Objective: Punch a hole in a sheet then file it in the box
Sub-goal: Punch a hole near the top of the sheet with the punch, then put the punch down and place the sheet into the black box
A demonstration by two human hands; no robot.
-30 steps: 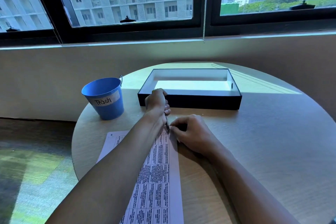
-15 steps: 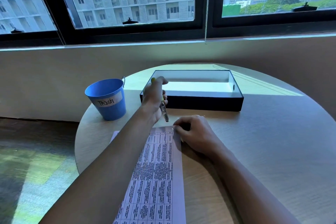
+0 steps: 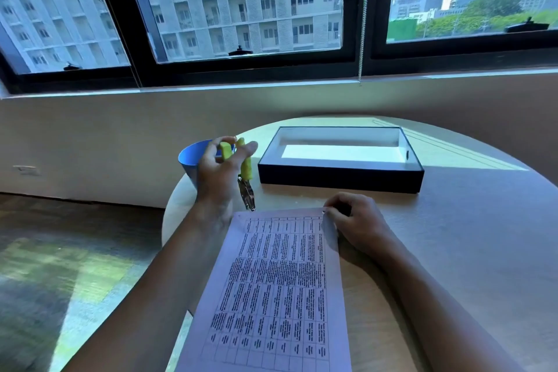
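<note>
- Bucket: blue, standing at the left edge of the round table, directly behind the left hand, whose fingers hide most of its rim and front.
- Left hand: raised above the tabletop, fingers loosely wrapped around the two yellow handles of the hole punch; thumb and forefinger are spread, and the handles stand apart.
- Hole punch: hangs nearly upright from the left fingers, its metal head pointing down, just clear of the far-left corner of the sheet; whether the tip touches the table cannot be told.
- Sheet: a printed table on white paper, lying flat between the two forearms; its near end runs out of view at the bottom. A small dark hole shows at the far-right corner, right at the right fingertips.
- Right hand: fingers curled and pressing down on the far-right corner of the sheet, on the right-hand edge.
- Box: black, shallow, open-topped with a white inside, beyond both sets of fingers; a strip of bare table lies between it and the sheet's far edge.
- Bare tabletop extends right of the right hand to the table's curved edge.
</note>
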